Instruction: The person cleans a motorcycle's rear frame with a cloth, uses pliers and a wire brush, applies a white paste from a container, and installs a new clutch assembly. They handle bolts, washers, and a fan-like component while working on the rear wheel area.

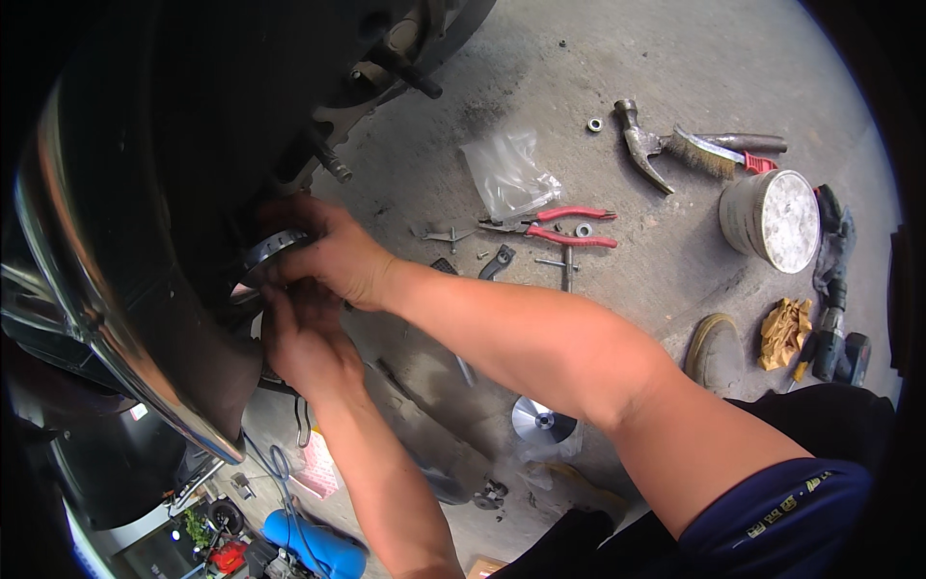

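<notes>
A round silver metal part [274, 247] with small holes along its rim is up against the dark underside of a vehicle [174, 125]. My right hand [338, 249] reaches in from the right, its fingers curled round the part. Just below, my left hand [313, 349] has its thumb and fingers pressed to the lower edge of the same part. The far side of the part and several fingertips are hidden in shadow. Above my hands a threaded shaft [330, 156] sticks out of the vehicle.
On the concrete lie red-handled pliers [569, 232], a clear plastic bag [511, 174], a claw hammer [640, 145], a wire brush [704, 152], and a shiny disc [543, 422]. A white tub [772, 220], crumpled brown paper [785, 333] and a power drill [831, 343] stand right, near my shoe [715, 355].
</notes>
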The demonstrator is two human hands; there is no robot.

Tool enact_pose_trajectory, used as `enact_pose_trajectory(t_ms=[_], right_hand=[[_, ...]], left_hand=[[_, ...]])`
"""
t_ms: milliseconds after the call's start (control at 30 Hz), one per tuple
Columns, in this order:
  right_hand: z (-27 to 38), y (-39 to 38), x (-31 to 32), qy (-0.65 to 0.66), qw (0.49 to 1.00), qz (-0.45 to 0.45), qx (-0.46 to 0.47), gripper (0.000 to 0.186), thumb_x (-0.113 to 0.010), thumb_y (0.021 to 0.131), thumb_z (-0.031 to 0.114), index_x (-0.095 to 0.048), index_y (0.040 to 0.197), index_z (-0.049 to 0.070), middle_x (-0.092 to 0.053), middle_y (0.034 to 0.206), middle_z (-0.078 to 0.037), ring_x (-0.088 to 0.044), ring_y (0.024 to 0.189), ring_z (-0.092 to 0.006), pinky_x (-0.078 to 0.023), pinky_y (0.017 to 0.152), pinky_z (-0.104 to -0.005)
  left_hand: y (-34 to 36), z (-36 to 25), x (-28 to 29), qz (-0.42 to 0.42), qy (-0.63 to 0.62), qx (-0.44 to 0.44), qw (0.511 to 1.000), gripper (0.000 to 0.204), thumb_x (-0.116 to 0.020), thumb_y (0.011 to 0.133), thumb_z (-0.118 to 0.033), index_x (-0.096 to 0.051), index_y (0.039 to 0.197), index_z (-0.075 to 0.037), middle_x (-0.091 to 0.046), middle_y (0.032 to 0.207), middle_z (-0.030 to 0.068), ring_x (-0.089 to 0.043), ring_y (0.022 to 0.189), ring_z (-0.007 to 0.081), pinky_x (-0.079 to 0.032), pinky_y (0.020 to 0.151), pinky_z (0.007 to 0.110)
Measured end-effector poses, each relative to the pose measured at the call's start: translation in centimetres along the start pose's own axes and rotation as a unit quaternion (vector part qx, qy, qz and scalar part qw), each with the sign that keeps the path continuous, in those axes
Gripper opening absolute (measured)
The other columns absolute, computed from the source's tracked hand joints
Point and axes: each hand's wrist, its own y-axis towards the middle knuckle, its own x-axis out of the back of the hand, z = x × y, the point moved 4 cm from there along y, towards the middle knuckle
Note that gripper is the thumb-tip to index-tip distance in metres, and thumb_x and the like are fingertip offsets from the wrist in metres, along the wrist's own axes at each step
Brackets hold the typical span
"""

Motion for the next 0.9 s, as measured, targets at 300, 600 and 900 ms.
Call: enact_pose_trajectory(t_ms=[300,600,900], right_hand=[[-1.2,0.1,-0.1,0.088,0.995,-0.018,-0.049,0.078,-0.080,0.071,0.004,-0.043,0.138,-0.011,-0.063,0.129,-0.023,-0.067,0.111,-0.0294,-0.055,0.094,-0.0351],[-1.7,1.9,-0.4,0.074,0.996,0.006,-0.053,0.085,-0.080,0.071,0.005,-0.039,0.144,-0.009,-0.061,0.136,-0.021,-0.057,0.128,-0.0302,-0.049,0.105,-0.0367],[-1.4,2.6,0.5,-0.026,0.998,0.050,0.002,0.094,-0.082,0.079,0.008,-0.030,0.156,-0.004,-0.055,0.149,-0.025,-0.055,0.135,-0.0336,-0.051,0.104,-0.0411]], left_hand=[[0.5,0.1,1.5,-0.020,0.018,0.008,1.000,0.039,-0.057,0.109,-0.035,-0.060,0.129,-0.002,-0.068,0.108,0.0082,-0.063,0.098,0.0161,-0.046,0.084,0.031],[1.6,0.0,0.8,-0.077,0.021,-0.025,0.996,0.034,-0.057,0.108,-0.039,-0.065,0.115,-0.007,-0.062,0.091,-0.0013,-0.054,0.082,0.0083,-0.038,0.070,0.024],[1.6,0.1,0.3,-0.083,0.056,-0.034,0.994,0.033,-0.057,0.109,-0.037,-0.066,0.118,-0.007,-0.063,0.095,-0.0006,-0.055,0.083,0.0076,-0.039,0.072,0.024]])
